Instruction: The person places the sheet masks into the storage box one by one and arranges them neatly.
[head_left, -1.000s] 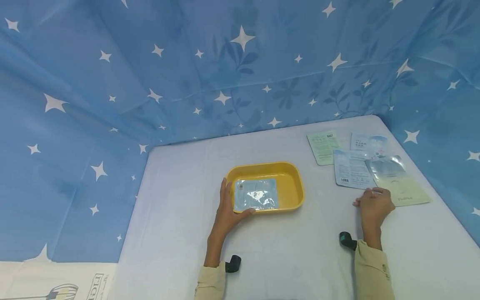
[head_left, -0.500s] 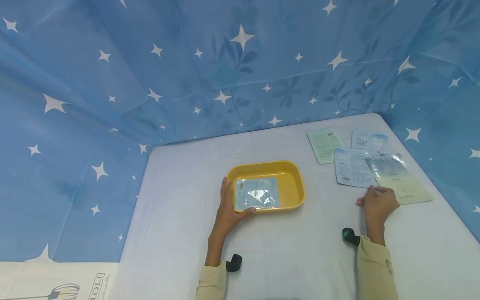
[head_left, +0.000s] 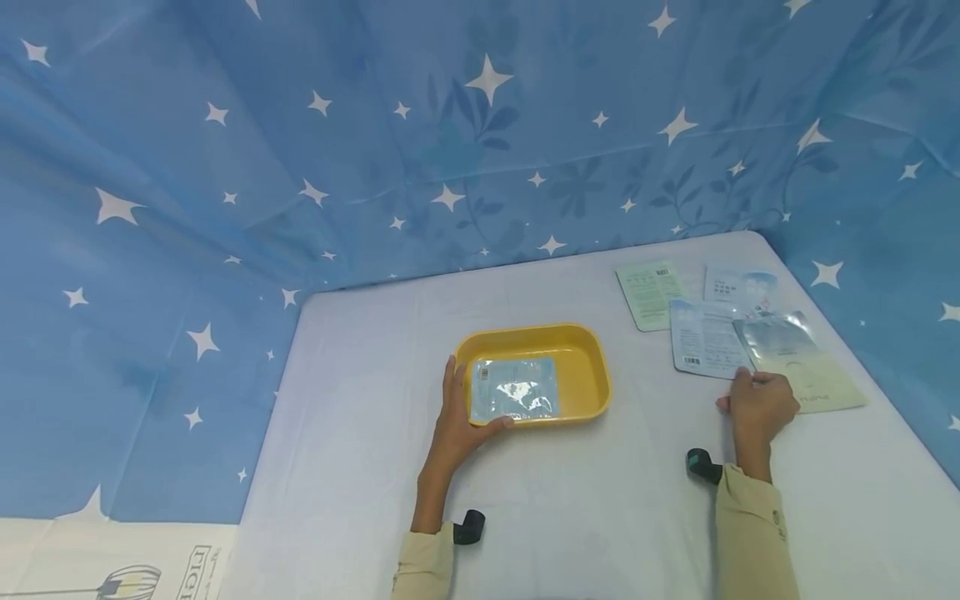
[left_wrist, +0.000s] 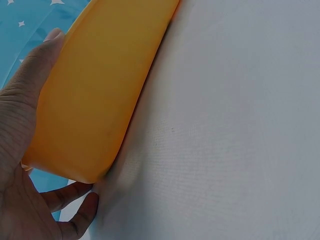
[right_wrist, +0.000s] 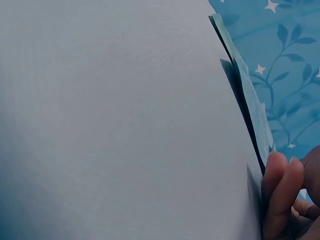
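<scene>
A yellow tray [head_left: 583, 377] stands on the white-covered table, with a light-blue foil packet [head_left: 517, 389] lying flat in its left part. My left hand [head_left: 453, 433] grips the tray's near left corner, thumb along the front rim and fingers at the left side. My right hand [head_left: 761, 412] is at the near edge of a spread of flat packets, fingers curled. It meets the corner of a pale-blue packet [head_left: 708, 340] and the left side of a silver-and-cream packet [head_left: 806, 367]. In the right wrist view the fingers [right_wrist: 280, 190] bend beside the packet edges; whether they pinch one is hidden.
A green packet [head_left: 647, 296] and another blue-white packet [head_left: 738, 286] lie behind, partly overlapped by the others. Blue star-patterned cloth [head_left: 450, 150] encloses the back and sides of the table [head_left: 360, 417]. Black wrist cameras [head_left: 469, 527] stick out inward from both sleeves.
My right hand has shifted slightly to the right along the near edge of the packets. The left hand keeps its grip on the tray; tray and packets have not visibly moved.
</scene>
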